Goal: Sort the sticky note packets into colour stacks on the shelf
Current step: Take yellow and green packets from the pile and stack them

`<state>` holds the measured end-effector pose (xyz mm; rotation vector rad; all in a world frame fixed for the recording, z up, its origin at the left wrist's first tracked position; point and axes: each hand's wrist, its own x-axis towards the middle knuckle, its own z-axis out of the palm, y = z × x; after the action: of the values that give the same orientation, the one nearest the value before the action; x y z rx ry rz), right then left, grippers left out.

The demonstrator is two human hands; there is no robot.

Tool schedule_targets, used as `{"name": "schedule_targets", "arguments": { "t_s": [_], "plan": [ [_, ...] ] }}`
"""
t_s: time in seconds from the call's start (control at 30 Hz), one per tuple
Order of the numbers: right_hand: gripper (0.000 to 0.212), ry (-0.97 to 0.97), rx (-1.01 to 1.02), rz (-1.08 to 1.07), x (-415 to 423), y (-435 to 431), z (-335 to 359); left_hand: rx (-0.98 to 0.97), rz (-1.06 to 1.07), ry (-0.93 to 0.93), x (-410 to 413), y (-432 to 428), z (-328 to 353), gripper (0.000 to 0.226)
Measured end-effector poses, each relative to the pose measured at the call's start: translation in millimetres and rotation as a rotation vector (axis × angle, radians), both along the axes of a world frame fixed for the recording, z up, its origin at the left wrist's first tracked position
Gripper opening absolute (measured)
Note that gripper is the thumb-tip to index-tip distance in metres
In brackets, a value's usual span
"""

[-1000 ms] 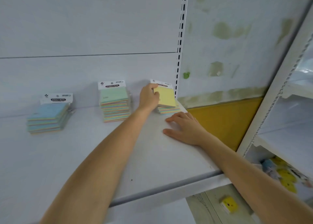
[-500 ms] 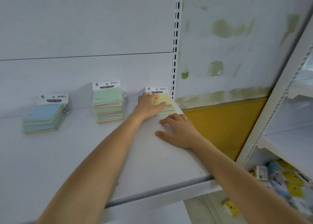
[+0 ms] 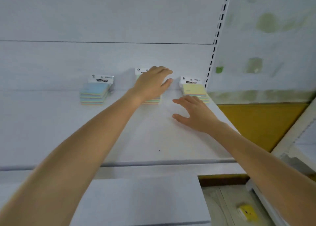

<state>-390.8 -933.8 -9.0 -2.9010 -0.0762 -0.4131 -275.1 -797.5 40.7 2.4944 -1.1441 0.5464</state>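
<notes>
Three stacks of sticky note packets in a row along the back of the white shelf point(image 3: 136, 140), across the middle of the frame. At left of centre, the blue-topped stack point(image 3: 94, 93), header card upright against the back panel, untouched and well apart from both hands. In the centre, the middle stack point(image 3: 152, 100), mostly hidden under the left hand point(image 3: 152, 84); only its white header card at the upper left of the hand and a strip of pastel edges below the palm visible, top colour not discernible. Left hand laid over that stack, fingers spread and pointing toward the right, thumb out toward the gap between stacks; whether gripping a packet or merely resting on top, impossible to tell. At right of centre, the yellow-topped stack point(image 3: 194, 90), tucked just beside the slotted upright point(image 3: 216, 43) at the shelf's right end, header card standing at its back. Right hand point(image 3: 196, 114) flat on the shelf surface just in front of the yellow stack, fingers splayed, holding nothing, fingertips near or touching the stack's front edge. Both forearms bare, reaching in from the lower corners of the frame. At lower right, below the shelf, a small yellow item point(image 3: 247, 213) on the floor, blurred.
</notes>
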Motion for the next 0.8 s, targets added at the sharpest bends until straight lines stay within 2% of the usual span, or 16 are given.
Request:
{"name": "schedule_targets", "arguments": {
  "t_s": [0.23,0.53,0.8],
  "plan": [
    [0.052,0.012,-0.128,0.209,41.4,134.1,12.3,0.084,0.295,0.027,10.2,171.2,-7.1,0.041],
    [0.045,0.056,-0.041,0.395,76.4,347.7,0.4,0.079,0.490,0.088,6.1,382.5,-25.5,0.044],
    [0.040,0.105,0.012,0.521,144.1,480.6,4.1,0.020,0.632,0.149,49.4,535.8,-34.3,0.043]
  ]
}}
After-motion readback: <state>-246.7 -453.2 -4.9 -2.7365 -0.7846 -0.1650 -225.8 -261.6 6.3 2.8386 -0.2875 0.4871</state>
